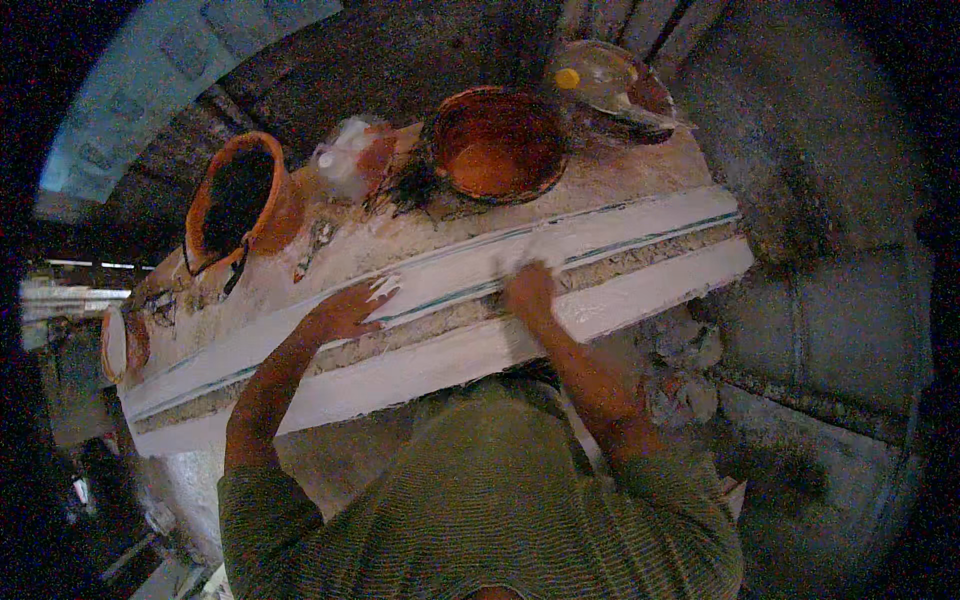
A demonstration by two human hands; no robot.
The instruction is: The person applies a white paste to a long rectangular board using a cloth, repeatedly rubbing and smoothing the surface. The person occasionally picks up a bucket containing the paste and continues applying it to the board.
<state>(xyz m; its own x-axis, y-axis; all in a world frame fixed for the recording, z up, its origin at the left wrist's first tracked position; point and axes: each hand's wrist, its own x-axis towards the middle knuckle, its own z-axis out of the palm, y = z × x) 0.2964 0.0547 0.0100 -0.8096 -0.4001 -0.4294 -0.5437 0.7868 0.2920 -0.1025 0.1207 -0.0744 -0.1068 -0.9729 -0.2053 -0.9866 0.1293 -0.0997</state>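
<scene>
A long white plaster-like moulding (450, 368) lies slantwise across the worktop, with thin blue-green lines and a rough grey-brown groove along its length. On its left half rests my left hand (350, 310), fingers spread and their tips coated white. Close to the groove, right of the middle, my right hand (530, 288) is bent down over the white strip. Its fingers are smeared by motion, so whether they hold anything is unclear.
Behind the moulding stand an orange tub (283, 205) with a dark inside and a reddish-brown basin (490, 165). Whitish plastic (345, 155) lies between them. A clear container with a yellow cap (567, 78) is far right; a small orange vessel (138, 345) is far left.
</scene>
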